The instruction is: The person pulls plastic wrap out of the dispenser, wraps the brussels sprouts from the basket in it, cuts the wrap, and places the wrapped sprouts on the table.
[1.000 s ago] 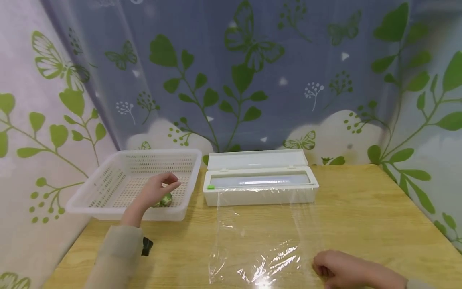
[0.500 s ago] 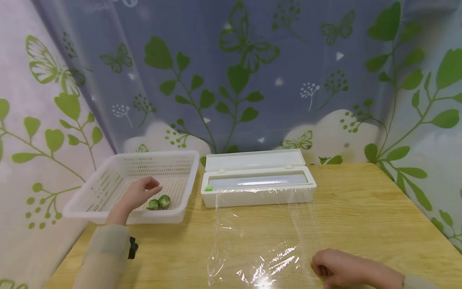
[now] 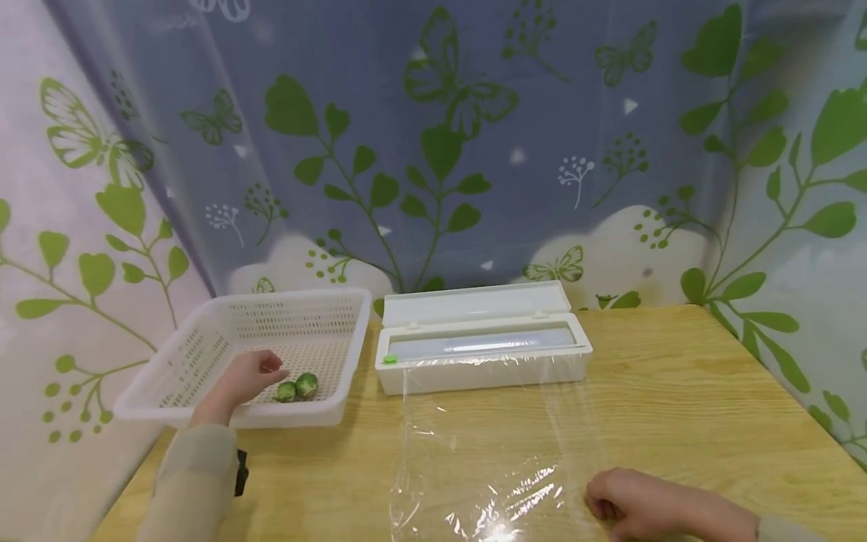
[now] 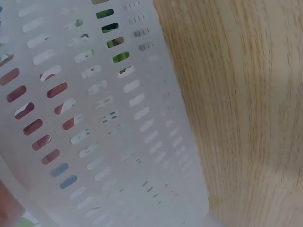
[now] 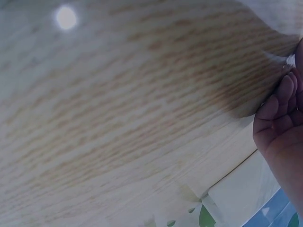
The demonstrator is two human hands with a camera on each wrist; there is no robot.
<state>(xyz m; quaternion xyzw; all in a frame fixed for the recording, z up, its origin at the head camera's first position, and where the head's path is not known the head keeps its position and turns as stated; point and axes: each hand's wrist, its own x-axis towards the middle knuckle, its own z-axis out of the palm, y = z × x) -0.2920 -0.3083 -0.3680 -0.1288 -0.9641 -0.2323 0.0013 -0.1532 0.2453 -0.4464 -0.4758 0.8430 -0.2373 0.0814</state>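
In the head view my left hand [image 3: 247, 376] is inside a white slotted plastic basket [image 3: 348, 361], its fingers loosely bent and nothing visible between them. Two green Brussels sprouts [image 3: 307, 385] lie on the basket floor just right of the fingertips. Through the basket's slots, the left wrist view shows bits of the hand and green from a sprout [image 4: 121, 57]. My right hand [image 3: 640, 500] pinches the right edge of a sheet of clear cling film [image 3: 488, 452]. The right wrist view has those curled fingers [image 5: 270, 111] at the film's edge.
A white cling film dispenser [image 3: 484, 374] stands at the table's back middle, lid [image 3: 477, 303] raised, green slider [image 3: 389, 359] at its left end. Film runs from it toward the front of the wooden table [image 3: 691, 391]. A patterned curtain [image 3: 406, 150] hangs behind.
My left hand has moved left and down in the basket, away from the sprouts, so both now show. The right hand has stayed at the film's edge. The head view has shifted slightly.
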